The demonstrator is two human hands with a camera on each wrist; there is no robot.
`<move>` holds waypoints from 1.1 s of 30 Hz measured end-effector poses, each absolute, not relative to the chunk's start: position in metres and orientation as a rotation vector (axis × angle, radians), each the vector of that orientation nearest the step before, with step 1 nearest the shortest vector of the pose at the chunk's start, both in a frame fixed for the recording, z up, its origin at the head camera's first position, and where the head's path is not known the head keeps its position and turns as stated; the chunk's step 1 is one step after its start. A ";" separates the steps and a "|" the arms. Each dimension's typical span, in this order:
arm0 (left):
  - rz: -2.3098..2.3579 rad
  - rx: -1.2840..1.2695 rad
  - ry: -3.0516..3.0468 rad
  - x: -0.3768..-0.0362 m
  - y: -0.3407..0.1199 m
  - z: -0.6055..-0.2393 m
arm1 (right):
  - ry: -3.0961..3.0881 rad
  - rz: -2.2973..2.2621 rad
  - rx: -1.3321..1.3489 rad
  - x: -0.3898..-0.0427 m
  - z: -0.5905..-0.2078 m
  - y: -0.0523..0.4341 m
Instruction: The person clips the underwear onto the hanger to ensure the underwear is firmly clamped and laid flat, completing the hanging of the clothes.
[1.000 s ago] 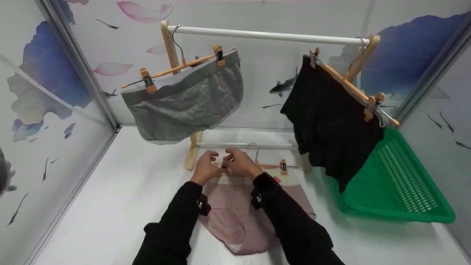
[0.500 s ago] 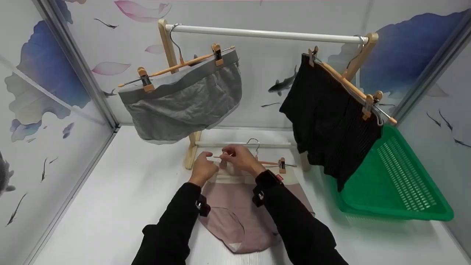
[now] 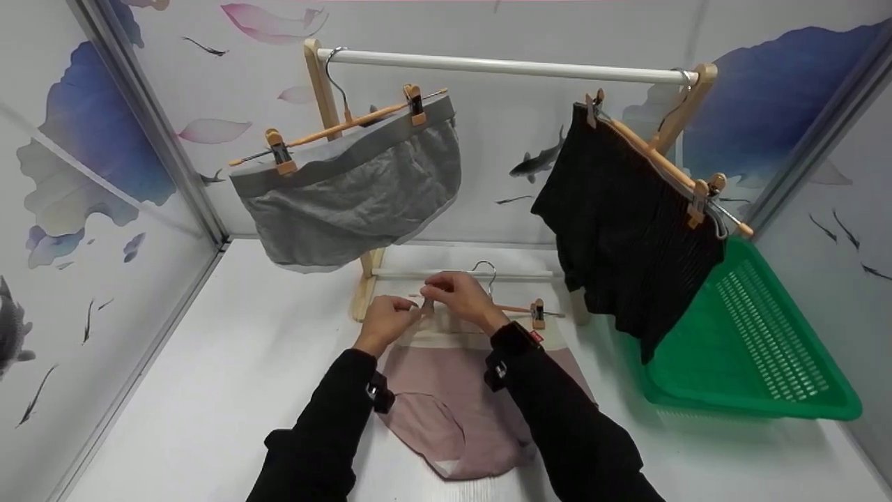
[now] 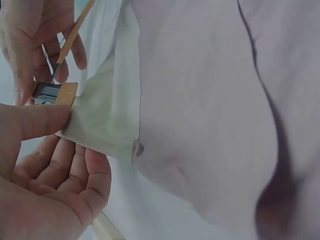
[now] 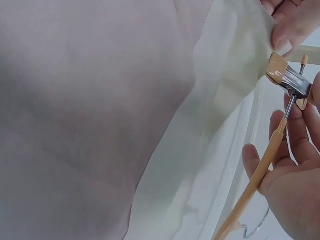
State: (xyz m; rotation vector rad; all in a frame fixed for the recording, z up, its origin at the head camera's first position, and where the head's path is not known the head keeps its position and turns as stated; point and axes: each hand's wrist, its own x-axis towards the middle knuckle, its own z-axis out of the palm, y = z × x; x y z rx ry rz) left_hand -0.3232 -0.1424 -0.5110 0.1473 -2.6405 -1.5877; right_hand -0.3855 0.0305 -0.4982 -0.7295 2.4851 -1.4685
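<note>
Pink underpants [image 3: 488, 397] with a pale cream waistband [image 5: 227, 75] lie flat on the white table. Behind the waistband lies a clip hanger [image 3: 514, 309], its metal hook toward the rack. My left hand [image 3: 387, 324] pinches the waistband's left corner between thumb and fingers. My right hand [image 3: 461, 298] pinches the hanger's left clip [image 5: 287, 75], whose orange tip sits at the waistband edge beside the left thumb. Whether the clip's jaws grip the cloth there, I cannot tell. The hanger's other clip [image 3: 537, 315] is at the waistband's right part.
A wooden rack with a white rail [image 3: 509, 66] stands behind. Grey underpants [image 3: 355, 188] hang at its left and black shorts [image 3: 620, 230] at its right, both on clip hangers. A green basket [image 3: 756, 408] stands at the right. Printed panels [image 3: 474, 153] enclose the table.
My left hand has come slightly lower, and its fingers have closed on the waistband corner. The right hand keeps hold of the clip, which now stands at that corner.
</note>
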 end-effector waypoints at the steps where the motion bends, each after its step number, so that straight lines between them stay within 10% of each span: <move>1: -1.602 0.139 -2.641 -0.323 -0.143 -0.511 | 2.483 -1.476 -0.734 -0.386 -0.498 0.031; 20: -1.750 0.017 -2.577 -0.320 -0.146 -0.512 | 2.309 -1.703 -0.960 -0.391 -0.505 0.044; 33: -2.188 0.369 -2.227 -0.322 -0.146 -0.514 | 2.364 -1.654 -0.892 -0.388 -0.507 0.039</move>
